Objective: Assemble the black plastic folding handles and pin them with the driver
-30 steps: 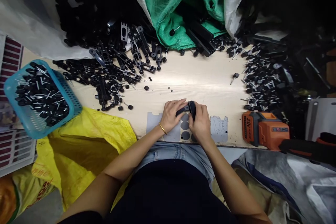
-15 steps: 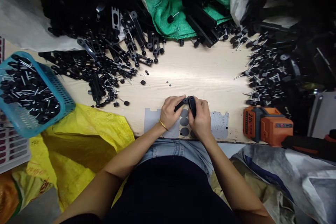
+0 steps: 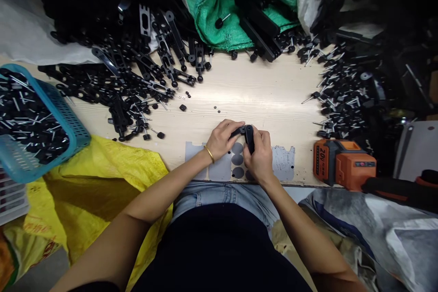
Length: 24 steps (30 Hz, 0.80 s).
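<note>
Left hand (image 3: 221,139): just below the middle of the frame, fingers curled shut round the left end of a small black plastic bracket piece (image 3: 243,133); a gold bangle sits at the wrist.
Right hand (image 3: 259,154): touching the left, fingers closed over the right, rounded end of the same piece; how firmly it grips I cannot tell.
Held piece: low over the pale wooden counter (image 3: 260,96), above a grey metal template plate with round holes (image 3: 236,166) at the near edge.
Slip risk: the piece is small and dark and pinched only at its ends, so a twist could likely flick it off the near edge into the lap.
Loose-part risk: tiny black washers (image 3: 216,109) lie just above the hands; a sweep of the wrist could scatter them.
Mix-up risk: the heap of black slotted brackets and knobbed screws (image 3: 137,82) at upper left is near, and a dropped piece would be hard to pick out there.
Snag risk: the orange cordless tool battery (image 3: 344,164) sits near the right elbow's path.
</note>
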Available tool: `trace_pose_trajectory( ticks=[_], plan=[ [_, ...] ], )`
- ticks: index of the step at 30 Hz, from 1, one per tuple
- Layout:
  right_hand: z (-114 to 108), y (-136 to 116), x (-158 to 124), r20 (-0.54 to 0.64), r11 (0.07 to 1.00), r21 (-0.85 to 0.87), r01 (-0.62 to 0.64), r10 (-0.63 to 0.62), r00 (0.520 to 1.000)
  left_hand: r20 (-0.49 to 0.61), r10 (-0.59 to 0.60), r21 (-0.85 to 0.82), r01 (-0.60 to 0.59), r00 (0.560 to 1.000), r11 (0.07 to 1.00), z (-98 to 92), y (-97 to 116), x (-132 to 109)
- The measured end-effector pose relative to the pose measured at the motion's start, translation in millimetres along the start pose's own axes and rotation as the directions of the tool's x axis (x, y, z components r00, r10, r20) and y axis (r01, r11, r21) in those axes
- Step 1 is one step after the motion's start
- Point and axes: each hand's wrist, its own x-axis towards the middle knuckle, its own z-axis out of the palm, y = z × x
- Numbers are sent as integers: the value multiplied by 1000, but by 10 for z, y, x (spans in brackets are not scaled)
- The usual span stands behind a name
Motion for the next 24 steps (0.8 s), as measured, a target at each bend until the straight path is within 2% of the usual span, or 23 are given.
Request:
trace_pose_trajectory(
  ticks=[5, 6, 8, 10, 11, 14, 15, 20, 24],
  plan=[
    [-8, -14, 7, -15, 999, 21, -32, 32, 999, 174, 108, -19, -106, 979, 994, 35, -34, 173],
    [-6, -11, 6, -25, 999, 21, -36, 37, 999, 154, 98, -18, -96, 983, 995, 75, -10, 169],
    [1, 0, 2, -33, 999, 23, -34, 34, 999, 22, 11, 5, -11, 1000, 1000, 166, 54, 130],
    [4, 13, -3, -25, 999, 32, -17, 18, 1000, -85, -68, 15, 69, 994, 997, 224, 104, 85],
    [4, 19, -7, -24, 999, 35, -9, 9, 1000, -82, -68, 10, 69, 994, 998, 230, 114, 74],
    [-7, 24, -16, -22, 1000, 28, 0, 1, 1000, 45, 30, -33, -29, 999, 999, 187, 103, 92],
    [-13, 23, -18, -13, 1000, 24, -9, 10, 1000, 56, 43, -42, -40, 998, 998, 173, 102, 101],
    [-37, 21, -9, 40, 998, 24, -58, 57, 998, -108, -109, -10, 108, 988, 994, 233, 201, 63],
    [-15, 33, -38, 23, 999, 30, -37, 36, 999, -94, -124, -40, 121, 988, 992, 284, 268, 35]
  ],
)
